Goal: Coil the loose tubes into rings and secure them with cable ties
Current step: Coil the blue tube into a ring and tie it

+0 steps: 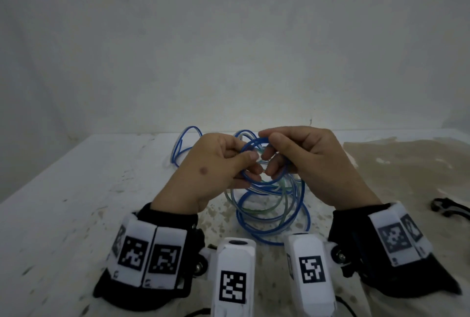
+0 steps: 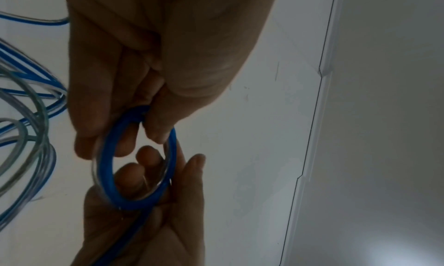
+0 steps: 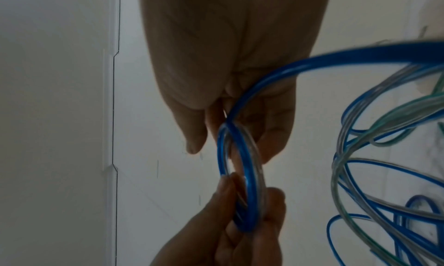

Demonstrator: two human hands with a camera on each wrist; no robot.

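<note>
Both hands hold a small ring of blue tube (image 1: 256,142) above the table. My left hand (image 1: 244,161) pinches the ring's left side between thumb and fingers. My right hand (image 1: 269,156) grips its right side with curled fingers. In the left wrist view the blue ring (image 2: 109,167) sits between my left hand (image 2: 134,133) above and the right hand (image 2: 153,175) below. The right wrist view shows the same ring (image 3: 247,177) between my right hand (image 3: 230,137) and the left hand (image 3: 250,199). Loose blue, clear and greenish tube loops (image 1: 272,212) trail down onto the table.
The white, speckled table (image 1: 76,202) ends at a grey wall (image 1: 229,49). More blue tube loops (image 1: 187,143) lie behind my left hand. A black and white object (image 1: 447,206) lies at the right edge, on a tan patch (image 1: 407,164).
</note>
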